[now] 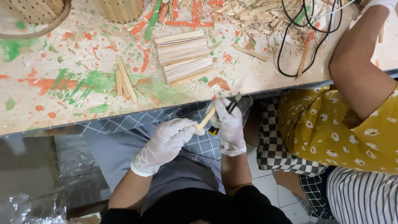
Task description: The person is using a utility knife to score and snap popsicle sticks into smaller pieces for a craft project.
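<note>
Below table point(83, 103), grips clasp stick point(206, 119), cutter point(232, 103).

1. Hands: left point(166, 143) and right point(227, 126) both in white gloves.
2. Stick point(206, 118) in the hands: pale tan wood.
3. Cutter point(232, 103): black, with a yellow bit at the lower end.
4. Tabletop point(49, 103): light beige, splashed with green and orange paint.
5. Stick stack point(184, 57): pale natural wood; loose sticks point(174, 18) behind it are orange, green and plain.
6. Cable point(309, 29): black.
7. Apron point(124, 145): grey-blue with a thin white grid.
8. Sleeves point(248, 203): black.
9. Neighbour's top point(331, 128): mustard yellow with white daisies; cloth point(273, 145) beside it is black-and-white check; skirt point(365, 195) is white with dark stripes.
</note>
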